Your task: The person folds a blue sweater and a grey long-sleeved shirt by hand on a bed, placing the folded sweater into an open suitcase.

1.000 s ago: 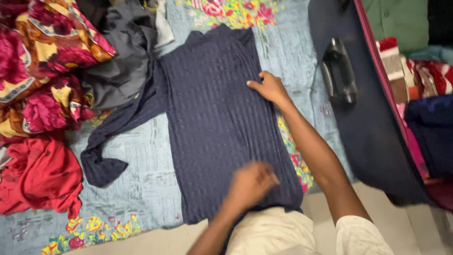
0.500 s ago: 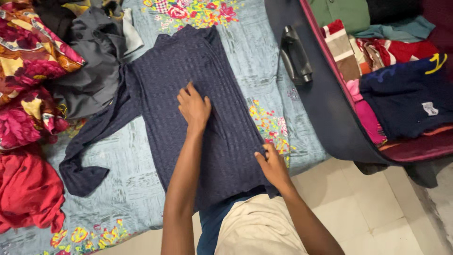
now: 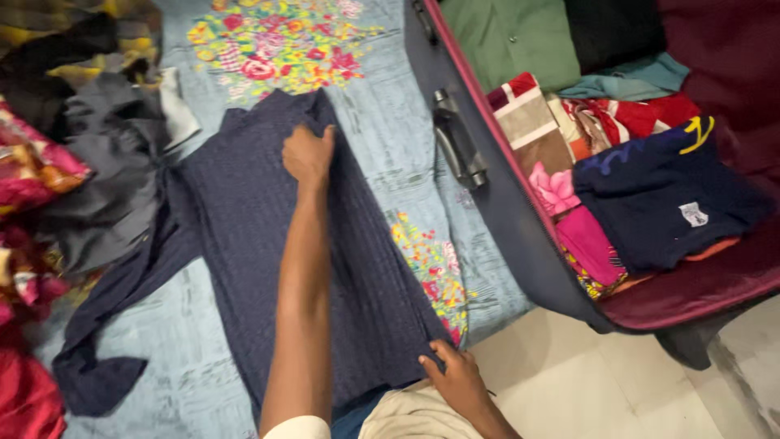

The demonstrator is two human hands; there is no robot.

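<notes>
Under the left hand (image 3: 307,154), whose fingers are closed on the fabric, a navy ribbed sweater (image 3: 244,244) is spread on the bed (image 3: 406,162); its near hem is pinched by the right hand (image 3: 453,378). Right of both hands an open suitcase (image 3: 520,236) is filled with folded clothes (image 3: 650,187). Left, crumpled garments (image 3: 97,179) are heaped.

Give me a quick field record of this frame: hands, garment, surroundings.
left hand: gripping the top edge of the navy ribbed top
right hand: pinching the top's lower right corner
garment: flat on the floral bedsheet, one sleeve out to the left
right side: open suitcase with folded clothes
left side: loose pile of clothes
</notes>
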